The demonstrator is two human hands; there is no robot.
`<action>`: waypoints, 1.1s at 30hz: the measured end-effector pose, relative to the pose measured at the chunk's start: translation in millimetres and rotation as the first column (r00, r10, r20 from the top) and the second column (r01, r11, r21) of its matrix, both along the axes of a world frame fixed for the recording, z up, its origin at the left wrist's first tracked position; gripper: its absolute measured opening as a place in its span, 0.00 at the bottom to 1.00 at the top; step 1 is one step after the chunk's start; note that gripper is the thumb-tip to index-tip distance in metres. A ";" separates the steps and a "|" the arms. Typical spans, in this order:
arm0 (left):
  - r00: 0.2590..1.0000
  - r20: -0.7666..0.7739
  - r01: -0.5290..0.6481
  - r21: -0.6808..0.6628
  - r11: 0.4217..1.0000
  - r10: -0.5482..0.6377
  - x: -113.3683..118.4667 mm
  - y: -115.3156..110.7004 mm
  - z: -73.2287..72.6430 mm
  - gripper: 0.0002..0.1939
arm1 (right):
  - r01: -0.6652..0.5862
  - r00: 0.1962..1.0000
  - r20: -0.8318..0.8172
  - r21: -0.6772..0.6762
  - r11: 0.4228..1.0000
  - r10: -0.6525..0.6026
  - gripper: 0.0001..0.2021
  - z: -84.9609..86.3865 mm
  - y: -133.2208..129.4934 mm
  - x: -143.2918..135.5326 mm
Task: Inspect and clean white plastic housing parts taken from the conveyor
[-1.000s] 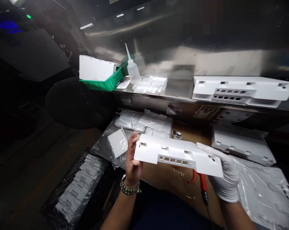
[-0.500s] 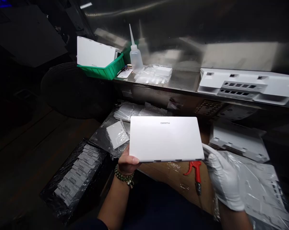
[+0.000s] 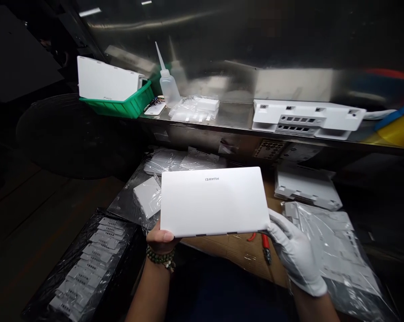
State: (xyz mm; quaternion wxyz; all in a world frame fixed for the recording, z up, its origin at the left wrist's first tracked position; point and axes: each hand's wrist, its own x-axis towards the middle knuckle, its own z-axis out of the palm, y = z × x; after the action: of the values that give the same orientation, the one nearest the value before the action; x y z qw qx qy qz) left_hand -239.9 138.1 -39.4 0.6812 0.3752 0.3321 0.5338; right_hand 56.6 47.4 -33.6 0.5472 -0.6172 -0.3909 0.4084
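Observation:
A white plastic housing cover (image 3: 212,206) with upside-down HUAWEI lettering is held up in front of me, its broad face toward the camera. Small notches show along its near edge. My bare left hand (image 3: 161,238), with a beaded bracelet on the wrist, grips the lower left corner, thumb on the face. At the lower right corner, my white-gloved right hand (image 3: 297,252) has its fingers closed on the edge; some fingertips are hidden behind the cover. Partly covered by the cover, a red air blow gun (image 3: 265,243) lies on the cardboard (image 3: 222,250) below.
Bagged white parts (image 3: 332,246) lie at right beside stacked covers (image 3: 305,183). A black-lined box (image 3: 121,250) of small plates stands lower left. The metal shelf (image 3: 237,116) bears a green bin (image 3: 131,105), squeeze bottle (image 3: 169,89) and white housings (image 3: 309,116).
The view has swung to the right, bringing a blue and yellow item into sight on the shelf. The cover has tilted slightly, and my right fingers have shifted to its lower right corner.

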 end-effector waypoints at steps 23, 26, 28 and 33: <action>0.959 -0.228 -0.069 0.382 0.921 0.167 4.7 14.2 7.5 0.14 | -0.041 0.984 0.176 0.207 0.977 0.004 0.10 -54.6 14.2 -0.1; 0.957 -0.243 -0.053 0.389 0.920 0.158 4.1 12.3 10.7 0.14 | -0.037 0.979 0.206 0.224 0.974 -0.010 0.11 -57.4 14.5 0.9; 0.960 -0.238 -0.039 0.404 0.914 0.146 3.8 11.3 12.4 0.14 | -0.039 0.970 0.242 0.241 0.970 -0.021 0.11 -59.8 14.3 2.0; 0.976 -0.170 -0.068 0.343 0.937 0.133 3.3 8.7 11.5 0.13 | -0.061 0.939 0.339 0.305 0.950 -0.049 0.12 -66.8 12.4 3.8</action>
State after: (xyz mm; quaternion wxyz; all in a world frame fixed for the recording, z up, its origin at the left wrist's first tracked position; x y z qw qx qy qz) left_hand -236.6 146.8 -27.9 0.5440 0.5175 0.3190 0.5783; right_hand 60.4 59.8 -100.5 0.5600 -0.5835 -0.5414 0.2298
